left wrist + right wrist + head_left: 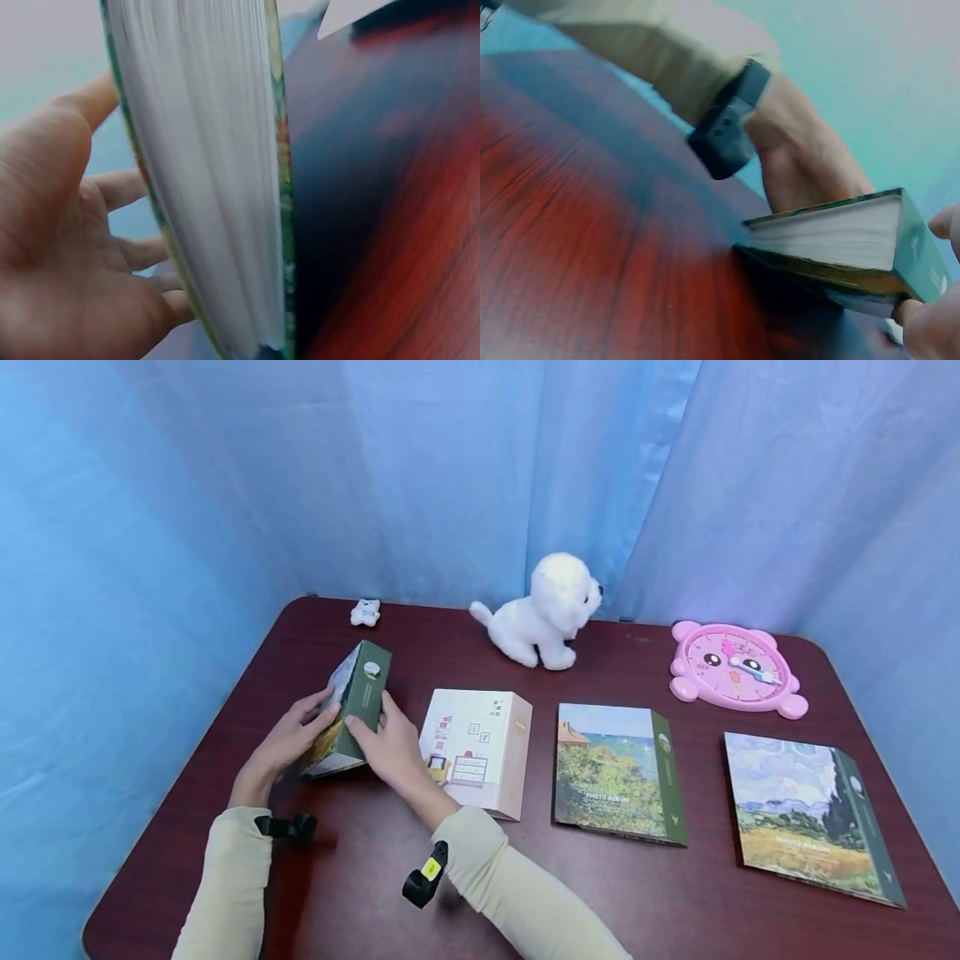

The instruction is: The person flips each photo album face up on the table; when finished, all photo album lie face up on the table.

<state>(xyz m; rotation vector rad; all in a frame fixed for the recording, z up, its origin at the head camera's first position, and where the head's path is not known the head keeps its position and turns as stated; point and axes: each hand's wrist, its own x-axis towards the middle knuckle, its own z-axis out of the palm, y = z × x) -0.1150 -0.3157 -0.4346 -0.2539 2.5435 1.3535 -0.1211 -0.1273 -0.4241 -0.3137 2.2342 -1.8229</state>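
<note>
A thick photo album (366,693) with a green spine and a painted cover stands tilted at the left of the table, its white page edges (202,165) facing the left wrist camera. My right hand (390,739) grips it at the spine, and the right wrist view shows the fingers (934,322) at the spine's corner. Against the painted cover rests my left hand (288,735), its fingers stretched along that side. In the left wrist view these fingers (120,187) touch the cover from outside and their tips are hidden behind it.
Right of my hands lies a cream album (468,735), then two painted albums, one with a seaside cover (607,768) and one with a wheat-field cover (802,810). Behind are a small white toy (365,612), a white plush dog (543,610) and a pink toy clock (735,668).
</note>
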